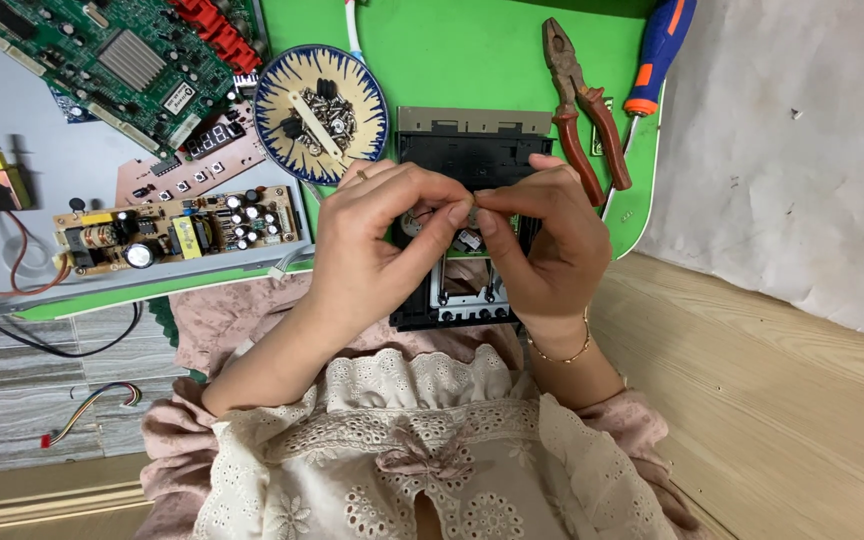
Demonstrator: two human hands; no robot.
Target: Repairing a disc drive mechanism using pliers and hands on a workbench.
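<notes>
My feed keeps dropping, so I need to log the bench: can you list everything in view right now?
Black plastic disc-drive mechanism: 1, black, centre of green mat, under the hands
Green mat: 1, green, top centre
Blue-rimmed ceramic plate of small parts: 1, left of mechanism
Red-handled pliers: 1, right of mechanism
Blue-and-orange screwdriver: 1, top right
Green circuit board: 1, top left
Tan power-supply board: 1, left
Small metal part: 1, pinched between both hands
Left hand: 1
Right hand: 1, gold bracelet
</notes>
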